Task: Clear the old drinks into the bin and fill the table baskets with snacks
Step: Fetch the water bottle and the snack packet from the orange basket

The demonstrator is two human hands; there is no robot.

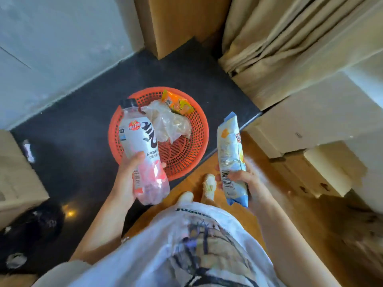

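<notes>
Left hand clamps the bottle over the orange basket; right hand grips the snack bag beside the basket.

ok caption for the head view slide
Left hand holds a drink bottle over an orange basket; right hand grips a snack bag.

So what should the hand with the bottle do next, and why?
Probably let go of the drink bottle so it drops into the orange bin. The left hand already holds it right over the bin, which has a crumpled wrapper inside. The right hand keeps the snack bag off to the side.
</notes>
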